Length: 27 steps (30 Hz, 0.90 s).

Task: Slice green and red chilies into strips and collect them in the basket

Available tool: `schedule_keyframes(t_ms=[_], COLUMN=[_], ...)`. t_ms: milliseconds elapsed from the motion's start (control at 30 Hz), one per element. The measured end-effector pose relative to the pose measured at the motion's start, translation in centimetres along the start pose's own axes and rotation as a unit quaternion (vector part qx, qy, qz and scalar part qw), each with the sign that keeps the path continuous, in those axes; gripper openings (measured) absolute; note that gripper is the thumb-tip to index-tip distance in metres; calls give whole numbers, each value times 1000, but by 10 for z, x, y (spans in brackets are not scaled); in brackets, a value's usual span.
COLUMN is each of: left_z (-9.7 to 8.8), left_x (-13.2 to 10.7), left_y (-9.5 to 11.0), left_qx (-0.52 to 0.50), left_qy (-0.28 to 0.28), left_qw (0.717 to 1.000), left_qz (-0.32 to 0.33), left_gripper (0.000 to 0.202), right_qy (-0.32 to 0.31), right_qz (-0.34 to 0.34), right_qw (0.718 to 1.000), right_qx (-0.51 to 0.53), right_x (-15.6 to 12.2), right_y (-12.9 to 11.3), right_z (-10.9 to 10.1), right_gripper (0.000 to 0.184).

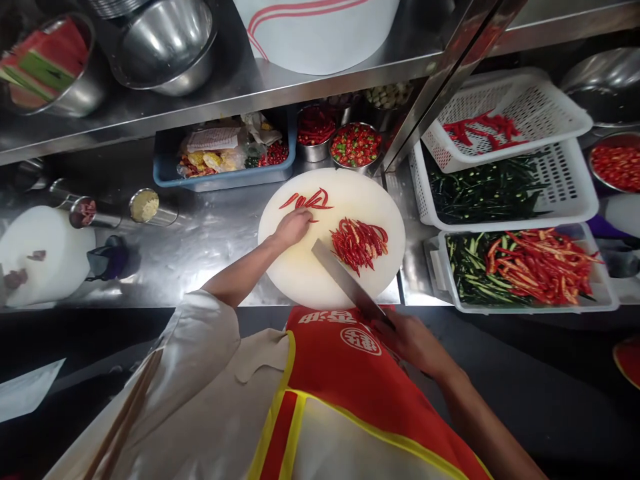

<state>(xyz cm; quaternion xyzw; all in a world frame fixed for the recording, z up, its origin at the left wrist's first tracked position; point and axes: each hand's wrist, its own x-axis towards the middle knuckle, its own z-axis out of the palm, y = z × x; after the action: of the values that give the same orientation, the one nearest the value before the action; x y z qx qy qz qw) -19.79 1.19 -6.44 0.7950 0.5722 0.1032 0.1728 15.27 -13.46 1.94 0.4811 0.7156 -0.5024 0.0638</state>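
Observation:
My right hand (pixel 413 343) is closed around the handle of a kitchen knife (pixel 345 277). Its broad blade slants up and left over the near part of a round white cutting board (pixel 285 267). A pile of cut red chillies (pixel 357 243) lies to the right of the blade's tip. My left hand (pixel 295 227) rests on the board's left side, fingers curled down and closed at a red chilli (pixel 313 221), only a bit of which shows. Just beyond those fingers lie several loose red chillies (pixel 315 199).
White baskets with red (pixel 483 130) and green chillies (pixel 485 183) stand at right, above a tub of split chillies (pixel 595 293). Behind the board are a blue bin (pixel 215 179) and a bowl of chopped chillies (pixel 356 143). A steel shelf (pixel 300 83) overhangs the counter.

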Motion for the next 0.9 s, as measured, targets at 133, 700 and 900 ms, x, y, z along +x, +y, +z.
schedule_keyframes(t_ms=[133, 700, 900], left_z=[6, 53, 45], left_x=[-44, -73, -69], left_y=[21, 59, 55], left_qx=[-68, -76, -62], left_qy=[30, 79, 66], left_qw=[997, 983, 985], left_qz=[29, 148, 144], left_gripper=[18, 24, 28], right_qy=[58, -46, -1], right_qz=[74, 79, 55], right_qw=[995, 992, 993], right_qx=[-14, -84, -100], right_x=[11, 8, 50], right_y=[1, -24, -19], right_z=[5, -26, -8], right_gripper=[36, 28, 23])
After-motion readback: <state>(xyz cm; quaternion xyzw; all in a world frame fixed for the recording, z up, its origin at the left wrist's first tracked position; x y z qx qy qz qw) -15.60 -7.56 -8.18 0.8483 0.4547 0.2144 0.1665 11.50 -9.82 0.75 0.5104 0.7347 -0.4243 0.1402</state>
